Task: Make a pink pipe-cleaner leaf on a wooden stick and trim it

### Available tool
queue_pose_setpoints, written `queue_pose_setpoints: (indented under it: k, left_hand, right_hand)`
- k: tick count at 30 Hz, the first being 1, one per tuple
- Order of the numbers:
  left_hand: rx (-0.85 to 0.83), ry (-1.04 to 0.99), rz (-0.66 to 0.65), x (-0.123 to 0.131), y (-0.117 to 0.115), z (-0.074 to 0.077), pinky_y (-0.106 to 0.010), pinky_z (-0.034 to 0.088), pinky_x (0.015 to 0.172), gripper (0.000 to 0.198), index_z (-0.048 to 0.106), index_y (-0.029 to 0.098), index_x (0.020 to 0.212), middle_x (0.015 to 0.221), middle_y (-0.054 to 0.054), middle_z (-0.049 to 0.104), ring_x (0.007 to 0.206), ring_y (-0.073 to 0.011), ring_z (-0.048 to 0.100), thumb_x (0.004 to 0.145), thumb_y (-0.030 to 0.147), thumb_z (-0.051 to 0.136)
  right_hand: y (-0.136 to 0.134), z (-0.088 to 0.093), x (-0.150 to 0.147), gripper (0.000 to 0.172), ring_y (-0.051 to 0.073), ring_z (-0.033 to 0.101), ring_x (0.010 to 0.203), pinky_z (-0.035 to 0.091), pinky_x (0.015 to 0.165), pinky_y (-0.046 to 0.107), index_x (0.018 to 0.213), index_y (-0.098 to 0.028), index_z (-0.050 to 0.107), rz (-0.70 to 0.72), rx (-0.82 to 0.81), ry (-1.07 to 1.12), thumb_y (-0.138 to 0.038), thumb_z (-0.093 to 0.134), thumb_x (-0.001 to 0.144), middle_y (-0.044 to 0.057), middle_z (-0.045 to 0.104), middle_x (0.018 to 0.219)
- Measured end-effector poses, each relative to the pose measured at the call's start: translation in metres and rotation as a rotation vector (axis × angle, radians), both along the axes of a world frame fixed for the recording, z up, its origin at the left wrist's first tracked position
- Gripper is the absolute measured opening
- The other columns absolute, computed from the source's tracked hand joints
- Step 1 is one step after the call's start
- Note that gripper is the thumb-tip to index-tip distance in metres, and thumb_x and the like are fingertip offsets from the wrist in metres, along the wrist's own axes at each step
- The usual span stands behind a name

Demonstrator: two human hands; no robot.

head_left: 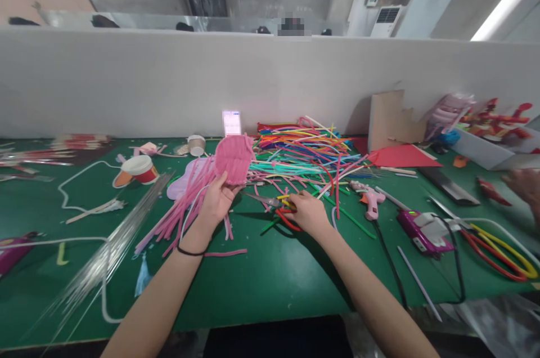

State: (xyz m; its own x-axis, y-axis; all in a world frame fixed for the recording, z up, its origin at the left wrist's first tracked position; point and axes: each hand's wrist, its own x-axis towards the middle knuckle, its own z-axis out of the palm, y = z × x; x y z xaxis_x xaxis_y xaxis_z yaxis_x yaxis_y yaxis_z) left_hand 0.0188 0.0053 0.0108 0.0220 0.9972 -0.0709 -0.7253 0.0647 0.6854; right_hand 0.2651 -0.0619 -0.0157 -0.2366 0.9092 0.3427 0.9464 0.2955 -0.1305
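On the green table (270,279), the person's right hand (307,213) has its fingers curled down over the handles of the red-handled scissors (278,209), whose blades lie flat and point left toward the other hand. The left hand (217,200) is clamped on the lower edge of a pink woven pipe-cleaner piece (233,160), which stands upright just above the hand with loose pink strands trailing down to its left. Beyond both hands lies the heap of coloured pipe cleaners (304,150), and a lit phone (231,122) leans against the white partition (126,82).
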Motion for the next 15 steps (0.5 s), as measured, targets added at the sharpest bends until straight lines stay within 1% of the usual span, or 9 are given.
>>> queue_pose_setpoints:
  k: [2,4,6,8,10,12,13,14,15]
  left_hand:
    - [0.017,-0.044,0.047,-0.006,0.004,0.001,-0.037,0.058,0.083,0.012,0.065,0.014,0.087,0.086,-0.006,0.075,0.083,-0.0188,0.072,0.083,0.007,0.057]
    - [0.015,-0.059,0.083,-0.011,0.007,0.001,-0.037,0.058,0.083,0.014,0.064,0.014,0.080,0.081,-0.005,0.075,0.083,-0.0194,0.072,0.076,0.002,0.058]
    - [-0.014,-0.038,0.103,-0.013,0.008,0.001,-0.033,0.059,0.077,0.017,0.062,0.014,0.070,0.072,-0.004,0.073,0.075,-0.0182,0.071,0.069,-0.003,0.060]
    - [-0.054,-0.008,0.100,-0.011,0.007,0.001,-0.027,0.058,0.067,0.019,0.060,0.015,0.064,0.064,-0.002,0.070,0.064,-0.0155,0.069,0.063,-0.005,0.063]
    - [-0.073,0.004,0.082,-0.005,0.002,0.000,-0.024,0.057,0.062,0.021,0.061,0.015,0.063,0.062,0.000,0.069,0.059,-0.0140,0.067,0.060,-0.005,0.065]
    - [-0.068,0.003,0.063,0.003,-0.004,-0.002,-0.024,0.057,0.063,0.023,0.063,0.015,0.066,0.065,0.000,0.070,0.060,-0.0139,0.067,0.057,-0.005,0.068]
    - [-0.060,0.005,0.055,0.007,-0.008,-0.002,-0.024,0.057,0.064,0.024,0.064,0.015,0.068,0.066,0.000,0.071,0.062,-0.0139,0.068,0.056,-0.005,0.069]
    - [-0.048,0.013,0.040,0.010,-0.012,-0.003,-0.023,0.057,0.064,0.025,0.064,0.014,0.069,0.067,0.001,0.071,0.062,-0.0133,0.067,0.055,-0.005,0.071]
    - [-0.033,0.025,0.020,0.014,-0.016,-0.004,-0.022,0.056,0.064,0.027,0.065,0.014,0.071,0.067,0.001,0.071,0.062,-0.0127,0.067,0.054,-0.005,0.073]
  right_hand:
    - [0.000,0.000,-0.001,0.026,0.026,0.060,0.087,0.044,0.068,0.032,0.087,-0.023,0.065,0.005,-0.062,-0.015,-0.045,0.073,0.074,0.008,0.070,0.081]
    - [0.000,0.002,-0.002,0.028,0.028,0.057,0.093,0.043,0.075,0.034,0.087,-0.021,0.065,0.024,-0.133,-0.026,-0.045,0.071,0.076,0.009,0.070,0.083]
    - [-0.001,0.006,-0.002,0.030,0.029,0.053,0.099,0.042,0.080,0.036,0.093,-0.018,0.065,0.053,-0.231,-0.010,-0.044,0.069,0.078,0.011,0.069,0.091]
    - [-0.002,0.013,-0.004,0.032,0.029,0.051,0.104,0.041,0.083,0.039,0.104,-0.017,0.064,0.074,-0.316,0.012,-0.040,0.065,0.082,0.012,0.068,0.101]
    - [-0.004,0.020,-0.011,0.030,0.031,0.048,0.111,0.038,0.089,0.045,0.111,-0.019,0.063,0.058,-0.312,0.068,-0.032,0.059,0.085,0.013,0.065,0.111]
    - [-0.002,0.025,-0.024,0.024,0.032,0.047,0.118,0.035,0.095,0.050,0.108,-0.019,0.066,0.015,-0.241,0.252,-0.025,0.053,0.088,0.013,0.066,0.114]
    - [0.000,0.026,-0.032,0.022,0.029,0.050,0.115,0.036,0.096,0.047,0.104,-0.020,0.067,0.026,-0.235,0.434,-0.025,0.051,0.089,0.011,0.067,0.111]
    - [0.003,0.026,-0.040,0.022,0.026,0.056,0.108,0.040,0.093,0.042,0.102,-0.021,0.068,0.078,-0.293,0.664,-0.030,0.051,0.090,0.010,0.069,0.107]
    - [0.006,0.025,-0.049,0.023,0.022,0.061,0.097,0.046,0.085,0.038,0.101,-0.021,0.068,0.121,-0.405,0.930,-0.035,0.053,0.090,0.008,0.071,0.103]
